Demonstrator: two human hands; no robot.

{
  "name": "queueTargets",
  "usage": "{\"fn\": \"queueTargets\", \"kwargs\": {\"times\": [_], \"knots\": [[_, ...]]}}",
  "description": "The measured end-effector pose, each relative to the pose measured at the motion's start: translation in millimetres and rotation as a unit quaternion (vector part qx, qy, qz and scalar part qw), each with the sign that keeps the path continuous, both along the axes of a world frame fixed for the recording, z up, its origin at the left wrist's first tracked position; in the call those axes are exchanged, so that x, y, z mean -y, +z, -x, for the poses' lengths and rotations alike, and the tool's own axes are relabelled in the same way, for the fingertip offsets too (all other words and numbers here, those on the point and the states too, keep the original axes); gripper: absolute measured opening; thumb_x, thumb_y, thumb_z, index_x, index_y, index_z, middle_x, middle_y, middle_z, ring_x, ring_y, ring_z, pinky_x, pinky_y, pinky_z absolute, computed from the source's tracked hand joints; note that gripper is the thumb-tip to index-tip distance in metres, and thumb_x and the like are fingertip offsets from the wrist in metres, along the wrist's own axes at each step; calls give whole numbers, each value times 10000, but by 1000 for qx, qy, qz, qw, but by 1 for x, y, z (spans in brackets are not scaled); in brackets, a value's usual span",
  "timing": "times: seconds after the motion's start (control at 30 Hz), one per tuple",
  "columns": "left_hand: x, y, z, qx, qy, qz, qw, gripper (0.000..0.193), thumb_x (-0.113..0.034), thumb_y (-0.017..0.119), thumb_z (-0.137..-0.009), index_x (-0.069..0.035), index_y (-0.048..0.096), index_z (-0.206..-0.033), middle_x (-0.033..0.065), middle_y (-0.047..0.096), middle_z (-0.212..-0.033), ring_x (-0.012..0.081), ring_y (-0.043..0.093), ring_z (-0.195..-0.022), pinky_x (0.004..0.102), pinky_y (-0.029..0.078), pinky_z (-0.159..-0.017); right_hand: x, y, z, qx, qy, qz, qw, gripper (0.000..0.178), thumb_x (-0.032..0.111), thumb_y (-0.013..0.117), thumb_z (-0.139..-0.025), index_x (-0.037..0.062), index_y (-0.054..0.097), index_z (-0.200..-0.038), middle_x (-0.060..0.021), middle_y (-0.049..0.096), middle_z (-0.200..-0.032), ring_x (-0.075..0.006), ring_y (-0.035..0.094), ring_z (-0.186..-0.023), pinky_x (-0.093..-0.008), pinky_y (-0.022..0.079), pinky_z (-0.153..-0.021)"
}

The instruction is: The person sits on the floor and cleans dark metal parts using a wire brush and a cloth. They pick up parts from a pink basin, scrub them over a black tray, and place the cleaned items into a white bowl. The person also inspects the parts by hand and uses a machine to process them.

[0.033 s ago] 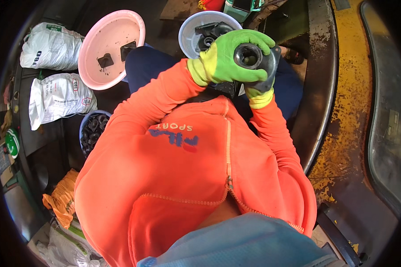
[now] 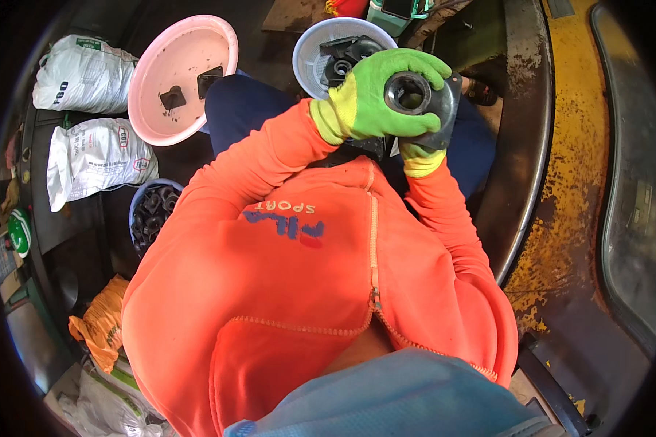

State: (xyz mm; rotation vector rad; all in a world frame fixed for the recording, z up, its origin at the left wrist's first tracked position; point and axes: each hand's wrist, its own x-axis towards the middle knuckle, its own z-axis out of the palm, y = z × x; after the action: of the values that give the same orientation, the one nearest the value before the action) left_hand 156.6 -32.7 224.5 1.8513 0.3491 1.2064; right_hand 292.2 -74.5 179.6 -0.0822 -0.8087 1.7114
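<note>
My left hand (image 2: pixel 390 91), in a green glove with a yellow cuff, curls its fingers and thumb around the round collar of a black moulded part (image 2: pixel 445 116). The part has a ring-shaped opening and a flat, square-cornered plate, held up in front of my knees. Behind and below it is my right hand (image 2: pixel 423 159), showing mainly its yellow-green cuff. Its fingers are hidden by the part. Just beyond my left hand stands a light blue mesh basket (image 2: pixel 303 67) with several similar black parts (image 2: pixel 340 68) in it.
Left of my knee is a pink basin (image 2: pixel 147 109) holding black pieces (image 2: pixel 173 97). White sacks (image 2: pixel 87 76) lie farther left, and a blue tub of small black parts (image 2: pixel 153 211) sits by my elbow. A rusty yellow machine panel (image 2: pixel 561 204) rises close on my right.
The black part has turned slightly in my hands, so more of its flat plate shows. Both hands have shifted only a little.
</note>
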Motion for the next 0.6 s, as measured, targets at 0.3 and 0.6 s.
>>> {"fn": "queueTargets", "kwargs": {"times": [0.3,0.6], "knots": [[4,-1,-4,62,93,45,993,360,-98,768,-629,-47,626,-956,96,662,-1010,210,630,-912,325,499,-813,1,17,11,463,-271,-137,832,363,174,597,-850,62,492,-1179,-78,530,-1141,-176,516,-1078,-301,429,-905],[-3,11,14,2,-88,32,996,326,-85,742,-638,-31,617,-934,106,655,-1006,259,599,-945,361,471,-828,4,49,-6,583,-247,-346,692,364,157,704,-727,36,613,-1058,-112,624,-1048,-264,610,-955,-346,501,-792]]}}
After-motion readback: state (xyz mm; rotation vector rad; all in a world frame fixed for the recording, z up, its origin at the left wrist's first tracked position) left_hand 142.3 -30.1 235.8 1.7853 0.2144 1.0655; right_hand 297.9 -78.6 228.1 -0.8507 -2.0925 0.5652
